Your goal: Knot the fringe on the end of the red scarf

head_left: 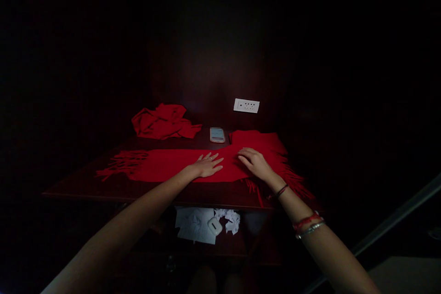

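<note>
A red fringed scarf [168, 164] lies flat across the dark table, its fringe spread out at the left end. My left hand [207, 165] rests palm down on the middle of it, fingers spread. To the right, my right hand [253, 160] is over the red cloth with fingers loosely bent and thumb apart; nothing shows in its grasp, and I cannot tell how firmly it touches. More red fringed fabric [258, 140] is layered behind and beside that hand, its fringe hanging toward the right edge.
A crumpled red cloth [163, 121] sits at the back left. Near the wall lies a phone [217, 135], below a white socket plate [246, 105]. Under the tabletop [103, 189], a lower surface holds papers [196, 225], torn scraps [232, 220] and a small white case [215, 226].
</note>
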Action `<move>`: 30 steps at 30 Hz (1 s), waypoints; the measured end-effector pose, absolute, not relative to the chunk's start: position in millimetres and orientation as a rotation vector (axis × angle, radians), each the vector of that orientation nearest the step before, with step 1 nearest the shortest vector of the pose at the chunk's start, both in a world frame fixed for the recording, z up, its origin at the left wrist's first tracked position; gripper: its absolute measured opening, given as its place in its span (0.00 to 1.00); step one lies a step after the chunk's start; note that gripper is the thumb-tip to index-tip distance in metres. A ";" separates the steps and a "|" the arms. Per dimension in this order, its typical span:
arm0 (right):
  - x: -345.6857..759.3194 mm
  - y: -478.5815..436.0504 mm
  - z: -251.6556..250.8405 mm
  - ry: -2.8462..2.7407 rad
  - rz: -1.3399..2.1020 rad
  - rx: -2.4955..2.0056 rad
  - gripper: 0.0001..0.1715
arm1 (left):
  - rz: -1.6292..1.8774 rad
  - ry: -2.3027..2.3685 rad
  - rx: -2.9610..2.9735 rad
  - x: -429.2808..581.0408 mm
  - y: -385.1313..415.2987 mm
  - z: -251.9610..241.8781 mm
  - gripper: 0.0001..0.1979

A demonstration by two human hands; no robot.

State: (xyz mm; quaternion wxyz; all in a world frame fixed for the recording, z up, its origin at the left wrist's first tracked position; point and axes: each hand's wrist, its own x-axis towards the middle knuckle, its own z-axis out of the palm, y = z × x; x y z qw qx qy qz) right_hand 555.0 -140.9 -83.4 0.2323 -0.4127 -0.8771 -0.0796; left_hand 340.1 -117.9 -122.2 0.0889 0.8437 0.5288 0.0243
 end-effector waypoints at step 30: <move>536.8 -147.0 -88.6 -2.634 -0.237 -1.338 0.31 | 0.177 1.718 2.727 237.4 -139.7 -110.1 0.26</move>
